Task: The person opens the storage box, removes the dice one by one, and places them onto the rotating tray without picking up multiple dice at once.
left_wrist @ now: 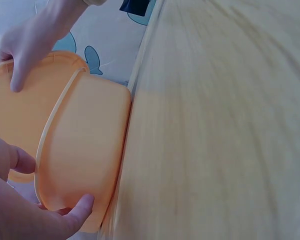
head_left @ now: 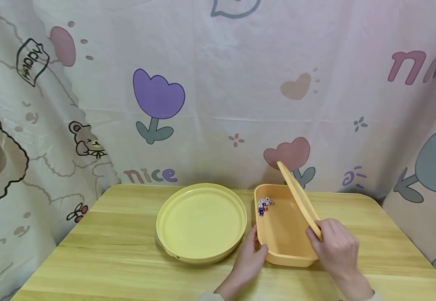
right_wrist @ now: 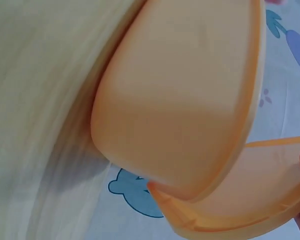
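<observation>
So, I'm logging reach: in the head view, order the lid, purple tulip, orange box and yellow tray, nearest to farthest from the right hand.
1. Lid: in the right hand.
2. Orange box: just left.
3. Yellow tray: left of the box.
4. Purple tulip: printed on the backdrop.

Soft light casts faint shadows on the tabletop [head_left: 109, 246].

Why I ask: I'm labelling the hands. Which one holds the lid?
The right hand: it grips the tilted lid, while the left hand holds the box at its near-left corner.
</observation>
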